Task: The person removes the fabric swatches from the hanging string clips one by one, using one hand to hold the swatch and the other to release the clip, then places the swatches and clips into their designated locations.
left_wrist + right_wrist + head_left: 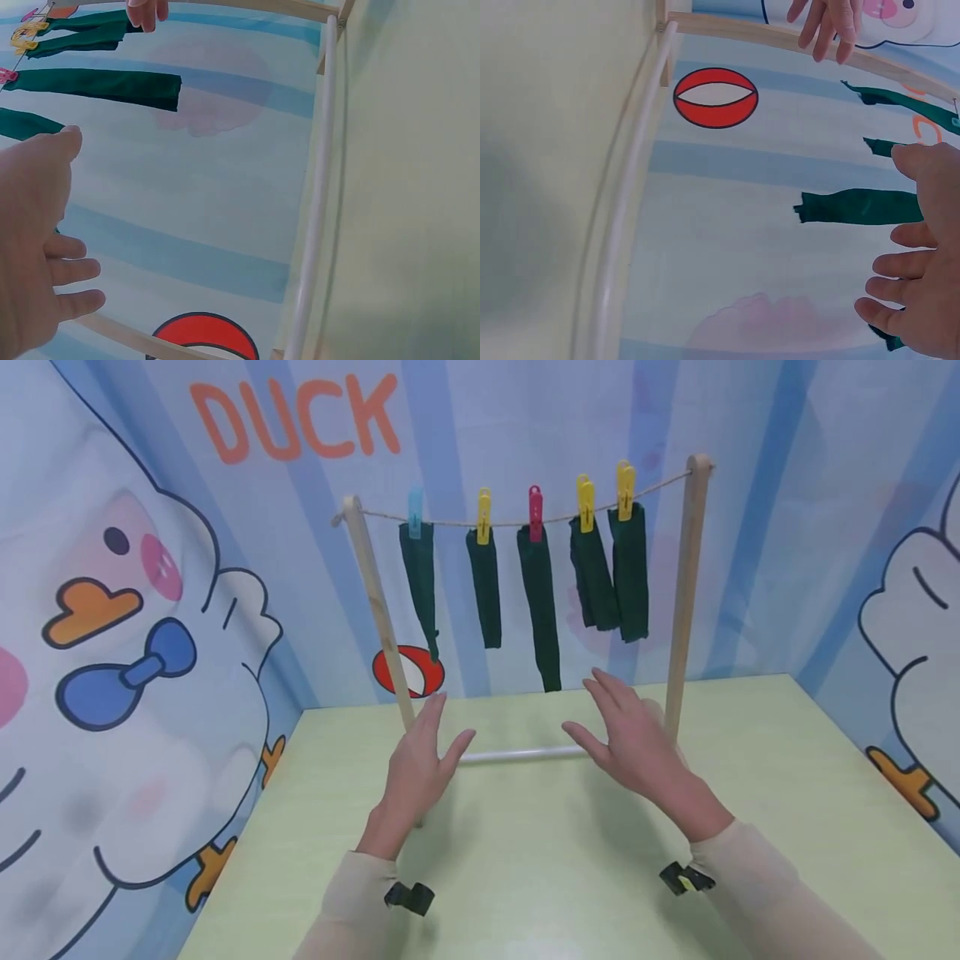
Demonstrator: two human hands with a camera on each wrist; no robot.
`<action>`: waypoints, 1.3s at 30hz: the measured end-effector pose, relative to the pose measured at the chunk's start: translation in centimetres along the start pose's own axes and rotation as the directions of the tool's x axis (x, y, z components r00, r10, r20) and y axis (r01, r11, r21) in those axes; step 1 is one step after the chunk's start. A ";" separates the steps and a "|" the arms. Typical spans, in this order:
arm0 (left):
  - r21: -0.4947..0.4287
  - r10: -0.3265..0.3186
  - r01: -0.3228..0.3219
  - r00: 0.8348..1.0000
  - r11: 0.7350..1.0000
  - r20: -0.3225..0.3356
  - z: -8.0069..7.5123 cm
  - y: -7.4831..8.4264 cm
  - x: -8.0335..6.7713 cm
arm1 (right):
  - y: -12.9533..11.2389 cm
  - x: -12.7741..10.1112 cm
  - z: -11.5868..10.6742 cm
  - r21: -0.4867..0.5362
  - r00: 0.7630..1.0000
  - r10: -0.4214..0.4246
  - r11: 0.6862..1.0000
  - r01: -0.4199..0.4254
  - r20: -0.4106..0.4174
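A small wooden drying rack [378, 610] stands on the pale green table [750, 810]. Several dark green socks [542, 602] hang from its string, each under a coloured clothespin [536, 513]. My left hand [422, 760] hovers with straight fingers in front of the rack's left post and holds nothing. With fingers spread, my right hand [628, 735] hovers near the right post [684, 602], also holding nothing. The white bottom bar [517, 755] of the rack lies between both hands. In the wrist views, each hand [34, 232] [922, 262] shows straight fingers short of the socks [112, 84] [859, 207].
Cartoon duck backdrops [127, 635] close in the table on the left, back and right. A red and white ball picture [408, 672] sits behind the rack. Bare tabletop stretches in front of the rack and to its right.
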State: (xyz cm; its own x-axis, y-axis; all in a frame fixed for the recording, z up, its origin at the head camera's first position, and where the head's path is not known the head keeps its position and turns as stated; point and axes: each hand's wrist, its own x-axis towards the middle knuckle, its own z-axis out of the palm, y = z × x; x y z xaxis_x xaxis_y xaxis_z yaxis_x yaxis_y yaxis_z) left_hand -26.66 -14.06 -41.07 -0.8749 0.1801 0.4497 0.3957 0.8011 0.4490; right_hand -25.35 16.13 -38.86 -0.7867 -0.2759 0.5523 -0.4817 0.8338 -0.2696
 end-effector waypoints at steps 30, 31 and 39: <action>-0.210 -0.038 -0.003 0.981 0.978 -0.189 -1.7 0.2 3.8 | -3.9 8.3 -3.9 0.141 0.887 -0.309 0.916 0.375 -0.344; -0.208 -0.043 -0.003 0.976 0.978 -0.215 -1.7 0.2 3.9 | -4.2 8.8 -4.3 0.141 0.873 -0.326 0.907 0.397 -0.363; -0.210 -0.055 -0.027 0.925 0.977 -0.375 -1.9 0.1 4.6 | -6.1 13.6 -7.5 0.110 0.799 -0.390 0.867 0.486 -0.459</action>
State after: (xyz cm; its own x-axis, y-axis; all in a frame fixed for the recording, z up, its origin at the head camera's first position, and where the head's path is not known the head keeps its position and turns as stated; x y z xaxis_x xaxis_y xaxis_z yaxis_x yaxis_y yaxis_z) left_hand -30.07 -14.21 -37.47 -0.7262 -0.0915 0.6814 0.4694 0.6582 0.5886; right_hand -30.22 10.84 -23.78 -0.2635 -0.3258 0.9080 -0.8426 0.5360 -0.0522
